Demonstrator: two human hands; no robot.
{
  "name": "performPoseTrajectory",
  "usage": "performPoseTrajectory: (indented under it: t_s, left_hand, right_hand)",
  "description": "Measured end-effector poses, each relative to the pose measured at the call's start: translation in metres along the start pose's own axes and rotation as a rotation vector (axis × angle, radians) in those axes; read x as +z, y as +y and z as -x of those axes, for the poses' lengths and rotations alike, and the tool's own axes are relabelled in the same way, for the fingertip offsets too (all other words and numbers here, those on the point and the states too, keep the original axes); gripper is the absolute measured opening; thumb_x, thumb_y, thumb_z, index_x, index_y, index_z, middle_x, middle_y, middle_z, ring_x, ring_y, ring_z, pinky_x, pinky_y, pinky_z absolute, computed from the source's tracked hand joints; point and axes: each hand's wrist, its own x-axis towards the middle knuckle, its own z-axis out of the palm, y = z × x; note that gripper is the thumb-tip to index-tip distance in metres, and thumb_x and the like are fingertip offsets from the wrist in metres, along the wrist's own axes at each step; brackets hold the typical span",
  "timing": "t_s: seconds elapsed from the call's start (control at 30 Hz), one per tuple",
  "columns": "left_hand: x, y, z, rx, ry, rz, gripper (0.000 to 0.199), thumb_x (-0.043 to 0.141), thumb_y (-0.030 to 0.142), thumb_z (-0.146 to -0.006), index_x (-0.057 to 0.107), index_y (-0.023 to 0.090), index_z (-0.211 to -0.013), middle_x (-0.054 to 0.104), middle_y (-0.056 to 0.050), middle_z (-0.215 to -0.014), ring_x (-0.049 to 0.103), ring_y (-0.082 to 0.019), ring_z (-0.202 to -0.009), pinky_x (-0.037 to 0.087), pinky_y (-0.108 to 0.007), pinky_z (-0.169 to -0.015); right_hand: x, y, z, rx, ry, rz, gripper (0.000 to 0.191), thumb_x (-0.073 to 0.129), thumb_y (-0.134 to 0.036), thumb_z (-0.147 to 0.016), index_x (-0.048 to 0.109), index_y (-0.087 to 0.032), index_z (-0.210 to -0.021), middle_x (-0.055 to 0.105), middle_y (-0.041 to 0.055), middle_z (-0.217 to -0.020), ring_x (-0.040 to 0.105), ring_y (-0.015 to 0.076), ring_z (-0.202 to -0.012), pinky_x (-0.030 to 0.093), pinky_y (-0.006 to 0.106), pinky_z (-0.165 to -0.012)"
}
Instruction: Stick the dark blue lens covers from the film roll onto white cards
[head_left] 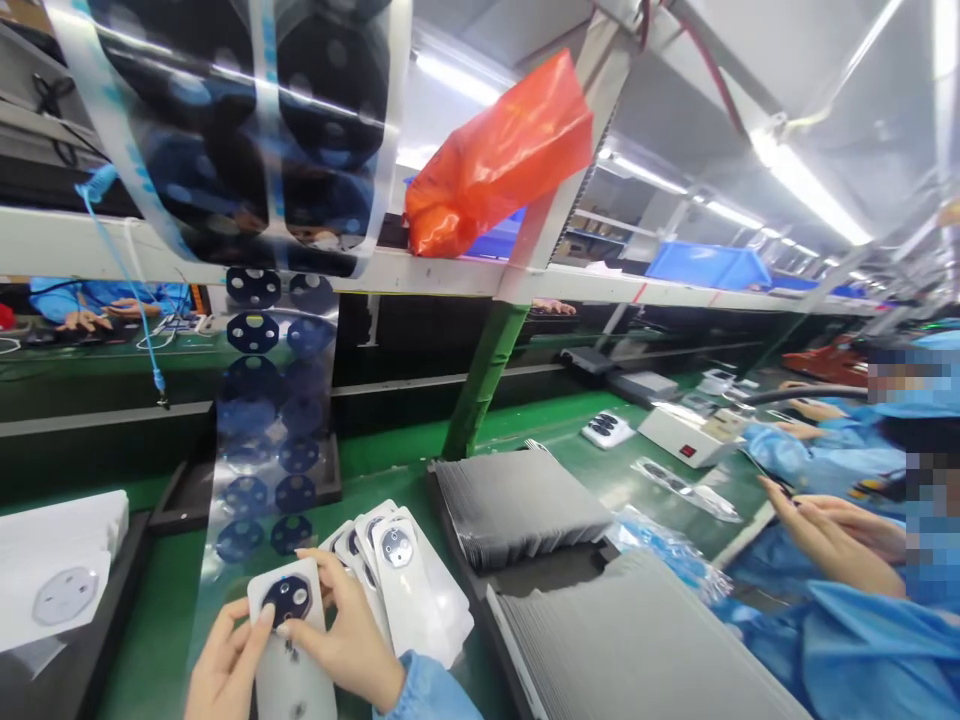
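Observation:
Both hands are on a white phone back panel [294,665] at the bottom left of centre. My left hand [229,660] grips its left side, with the thumb on the dark octagonal camera piece [291,600]. On the right, my right hand [349,625] has its fingers at the top corner and its thumb beside the camera piece. Several similar white panels [412,600] lie fanned out just right of my hands. Behind them, a clear film strip with dark octagonal stickers [251,495] hangs down to the green table.
Black trays with stacked grey sheets [517,500] stand right of centre. White sheets [52,560] lie on a black tray at the left. A green-wrapped post [484,385] rises behind. People in blue sleeves [862,640] work at the right.

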Motion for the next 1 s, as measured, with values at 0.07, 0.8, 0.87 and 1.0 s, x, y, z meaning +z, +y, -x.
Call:
performPoseTrajectory:
  t_s: [0.07, 0.8, 0.87, 1.0]
  left_hand:
    - [0.000, -0.001, 0.001, 0.010, -0.042, -0.011, 0.062, 0.075, 0.068, -0.057, 0.058, 0.024, -0.098, 0.077, -0.002, -0.083, 0.070, -0.026, -0.077, 0.057, -0.025, -0.061]
    - [-0.086, 0.016, -0.036, 0.553, 0.556, -0.468, 0.021, 0.043, 0.031, -0.093, 0.055, 0.018, -0.106, 0.070, -0.011, -0.103, 0.072, -0.023, -0.087, 0.059, -0.037, -0.079]
    - [-0.115, 0.015, -0.046, 0.522, 0.614, -0.787, 0.025, 0.044, 0.021, -0.089, 0.055, 0.017, -0.112, 0.065, -0.015, -0.117, 0.066, -0.029, -0.107, 0.054, -0.044, -0.091]
    - [-0.159, 0.013, -0.057, 0.454, 0.606, -1.003, 0.043, 0.056, 0.002, -0.070, 0.060, 0.013, -0.111, 0.047, -0.024, -0.140, 0.041, -0.043, -0.133, 0.033, -0.059, -0.107]
  right_hand:
    - [0.001, -0.001, 0.000, 0.033, 0.043, 0.008, 0.058, 0.073, -0.011, -0.065, 0.060, -0.038, -0.114, 0.071, -0.0030, -0.092, 0.068, 0.0267, -0.084, 0.055, 0.036, -0.071]
    - [-0.098, 0.056, -0.021, -0.015, 0.477, 1.296, 0.057, 0.021, -0.024, -0.091, 0.062, 0.003, -0.119, 0.065, 0.0247, -0.083, 0.060, 0.0388, -0.070, 0.046, 0.049, -0.062]
    - [-0.093, 0.053, -0.021, -0.095, 0.564, 1.341, 0.056, 0.023, -0.029, -0.094, 0.060, 0.004, -0.120, 0.062, 0.0282, -0.098, 0.060, 0.0401, -0.078, 0.046, 0.048, -0.063]
    - [-0.077, 0.041, -0.021, -0.292, 0.619, 1.256, 0.055, 0.027, -0.040, -0.097, 0.058, -0.001, -0.120, 0.059, 0.0258, -0.110, 0.059, 0.0395, -0.092, 0.047, 0.047, -0.071]
